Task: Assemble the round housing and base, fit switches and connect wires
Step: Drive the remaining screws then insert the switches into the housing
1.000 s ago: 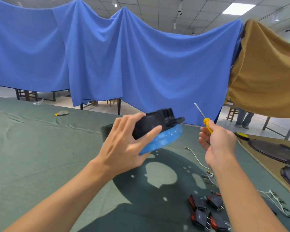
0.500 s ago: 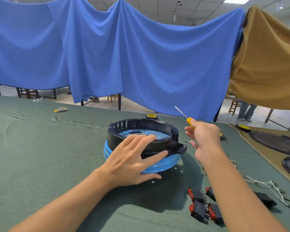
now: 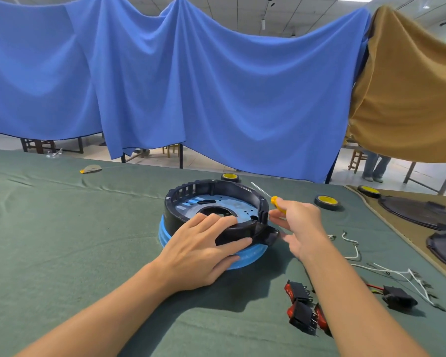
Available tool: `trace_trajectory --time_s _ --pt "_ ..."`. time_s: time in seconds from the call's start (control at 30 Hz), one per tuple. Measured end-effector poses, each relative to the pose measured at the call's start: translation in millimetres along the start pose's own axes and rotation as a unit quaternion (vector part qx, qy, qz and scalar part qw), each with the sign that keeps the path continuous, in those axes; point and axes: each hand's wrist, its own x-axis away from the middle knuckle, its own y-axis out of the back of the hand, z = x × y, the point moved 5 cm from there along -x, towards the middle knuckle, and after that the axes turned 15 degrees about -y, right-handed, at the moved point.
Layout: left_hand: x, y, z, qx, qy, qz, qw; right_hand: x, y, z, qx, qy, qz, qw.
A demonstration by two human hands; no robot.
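Black housing (image 3: 172, 215) on blue base (image 3: 165, 237) sits under flat fingers (image 3: 218, 220) of left hand (image 3: 198, 252); right hand (image 3: 303, 224) grips screwdriver (image 3: 276, 202).

Near rim of black housing (image 3: 240, 188) covered by left hand (image 3: 201, 251); blue base (image 3: 247, 256) mostly hidden under housing. Screwdriver (image 3: 277, 202) handle largely buried in right hand (image 3: 301, 228). Right forearm hides part of one red switch (image 3: 321, 316). Dark covers (image 3: 420, 212) cut off at right edge. White wires (image 3: 397, 274): terminals too small to tell.
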Motion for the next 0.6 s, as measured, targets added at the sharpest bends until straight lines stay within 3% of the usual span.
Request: trace_trajectory --time_s 0.1,0.17,0.27,0.33,0.43,0.6 --pt "-0.8 1.7 0.8 -0.001 0.007 -0.013 1.0 -5.9 19.1 6.4 0.072 0.033 -0.038 0.996" --pt "-0.6 2.6 0.7 -0.004 0.011 -0.012 1.0 -10.9 33.9 10.7 0.186 0.077 -0.095 0.975" --pt "0.3 3.9 2.6 -0.012 0.027 -0.002 1.0 -12.6 40.4 6.9 0.434 0.116 -0.176 0.876" --pt "0.9 4.4 5.5 -0.017 0.043 0.004 0.999 -13.0 36.3 -0.3 0.511 0.113 -0.191 0.83" --pt "2.7 3.6 7.0 -0.011 0.059 0.004 0.998 -9.7 26.6 -7.4 0.565 0.123 -0.221 0.785" --pt "4.5 1.9 6.9 0.005 0.069 0.005 0.998 -2.2 21.3 -15.2 0.597 0.13 -0.229 0.758"
